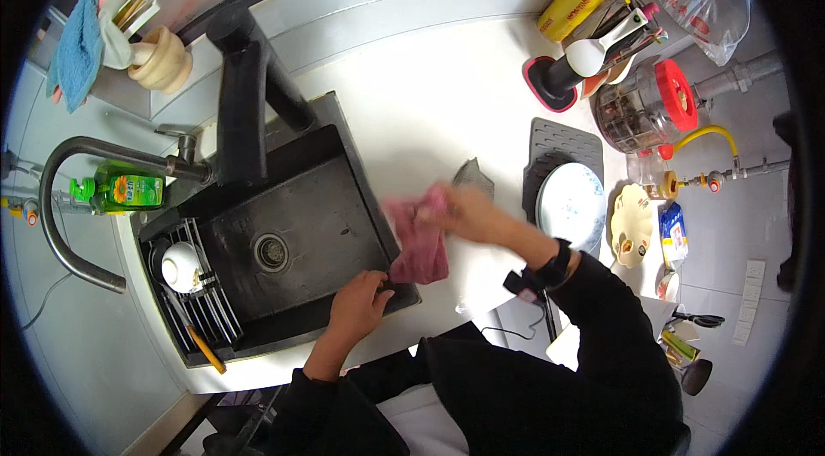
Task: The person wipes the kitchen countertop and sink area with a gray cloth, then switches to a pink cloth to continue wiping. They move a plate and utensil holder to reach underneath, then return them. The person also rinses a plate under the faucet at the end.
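A pink cloth [422, 259], partly blurred, hangs from my right hand [474, 214], whose fingers are closed on its upper part. It lies over the white countertop [419, 101] by the right rim of the black sink [290, 230]. My left hand [359, 304] is at the sink's near rim, beside the lower left corner of the cloth; its fingers are bent, and whether they pinch the cloth's corner cannot be told. Just behind my right hand a grey mesh-like piece [475, 175] rests on the counter.
A black faucet [242, 108] rises behind the sink. A rack [216, 301] in the sink holds a white bowl [182, 268], with an orange-handled knife [205, 349] beside it. Right: plates [572, 208] on a grey mat [567, 133], a scalloped dish [631, 224] and a red-lidded jar [638, 108]. Left: green soap bottle [129, 188].
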The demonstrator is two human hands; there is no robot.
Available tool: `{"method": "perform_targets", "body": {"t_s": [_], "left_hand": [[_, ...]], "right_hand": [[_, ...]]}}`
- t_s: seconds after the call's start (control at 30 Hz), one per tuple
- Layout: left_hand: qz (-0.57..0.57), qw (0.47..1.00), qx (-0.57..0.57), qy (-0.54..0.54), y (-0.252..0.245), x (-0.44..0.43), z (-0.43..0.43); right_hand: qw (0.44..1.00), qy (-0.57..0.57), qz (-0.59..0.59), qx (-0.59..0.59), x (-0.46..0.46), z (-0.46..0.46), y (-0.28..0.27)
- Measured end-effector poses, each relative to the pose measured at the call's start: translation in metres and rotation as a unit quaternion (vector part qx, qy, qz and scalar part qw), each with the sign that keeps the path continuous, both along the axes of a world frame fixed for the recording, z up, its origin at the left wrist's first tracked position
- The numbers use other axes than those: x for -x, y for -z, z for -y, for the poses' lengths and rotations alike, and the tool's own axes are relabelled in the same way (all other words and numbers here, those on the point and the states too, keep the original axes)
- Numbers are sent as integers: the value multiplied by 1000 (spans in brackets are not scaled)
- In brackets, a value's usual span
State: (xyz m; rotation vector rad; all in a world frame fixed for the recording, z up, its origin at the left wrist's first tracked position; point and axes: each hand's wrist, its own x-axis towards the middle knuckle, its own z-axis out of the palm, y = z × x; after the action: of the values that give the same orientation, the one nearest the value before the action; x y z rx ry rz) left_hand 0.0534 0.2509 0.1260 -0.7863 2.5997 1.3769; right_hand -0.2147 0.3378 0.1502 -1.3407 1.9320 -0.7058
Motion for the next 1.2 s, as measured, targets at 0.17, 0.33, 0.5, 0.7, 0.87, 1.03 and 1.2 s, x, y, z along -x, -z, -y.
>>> {"method": "perform_targets", "body": {"t_s": [0.17,0.33,0.5,0.7,0.87,1.03,1.2], "left_hand": [[-30,1000,-1,2,1,30,-6],[-78,996,38,-1,15,64,-23],[-125,981,131,71,14,126,-40],[-23,972,188,139,23,172,-50],[-35,976,172,127,40,195,-53],[-70,978,178,76,31,209,-46],[-87,980,154,97,51,212,-46]], "right_hand": [[977,197,14,-80,138,19,16],[885,208,-410,-76,110,51,92],[920,-75,-337,184,72,71,92],[891,162,-423,25,269,96,95],[836,342,-417,-105,368,72,106],[900,156,-354,-203,260,101,77],[823,253,-415,-294,315,97,81]]}}
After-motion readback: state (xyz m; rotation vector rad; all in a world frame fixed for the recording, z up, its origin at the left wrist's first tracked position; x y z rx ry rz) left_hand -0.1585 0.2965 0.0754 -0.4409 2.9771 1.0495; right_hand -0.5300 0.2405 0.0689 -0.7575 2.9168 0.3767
